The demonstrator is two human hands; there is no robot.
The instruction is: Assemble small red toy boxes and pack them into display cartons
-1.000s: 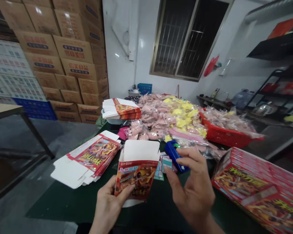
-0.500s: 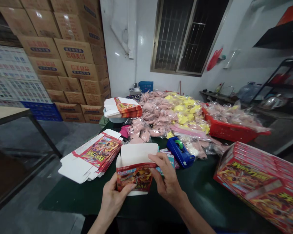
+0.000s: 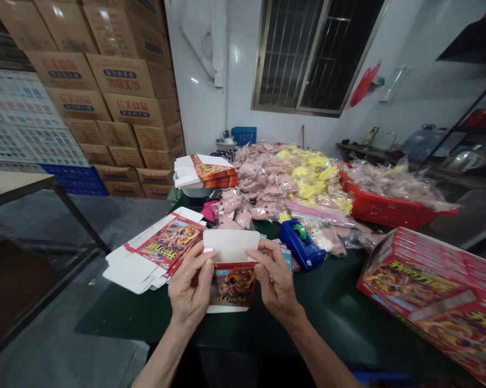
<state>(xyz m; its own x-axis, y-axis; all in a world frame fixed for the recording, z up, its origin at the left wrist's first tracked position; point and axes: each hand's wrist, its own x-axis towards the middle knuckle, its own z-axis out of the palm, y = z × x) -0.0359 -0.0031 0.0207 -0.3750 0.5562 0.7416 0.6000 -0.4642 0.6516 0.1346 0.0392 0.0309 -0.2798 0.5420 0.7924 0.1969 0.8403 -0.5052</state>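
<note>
Both my hands hold a small red printed paperboard carton (image 3: 231, 285) above the dark green table (image 3: 121, 318). Its white inner flap (image 3: 230, 245) bends over the top. My left hand (image 3: 188, 285) grips the carton's left side, and my right hand (image 3: 275, 275) pinches its right side. A flat stack of unfolded printed cartons (image 3: 157, 250) lies just left of my left hand. Beyond my right hand stand a blue tape dispenser (image 3: 301, 245) and some small printed cards (image 3: 287, 258). A large stack of red cartons (image 3: 424, 291) lies at the right.
Another carton stack (image 3: 206, 171) sits at the table's far side. Behind it spreads a heap of pink and yellow plastic-bagged items (image 3: 287, 183). A red basket (image 3: 382, 207) holds more bags. Stacked cardboard boxes (image 3: 117, 108) rise at the back left, beyond the table's edge.
My right hand has moved from beside the tape dispenser onto the carton. The white flap has bent from upright to over the top, and my hands have drawn closer together.
</note>
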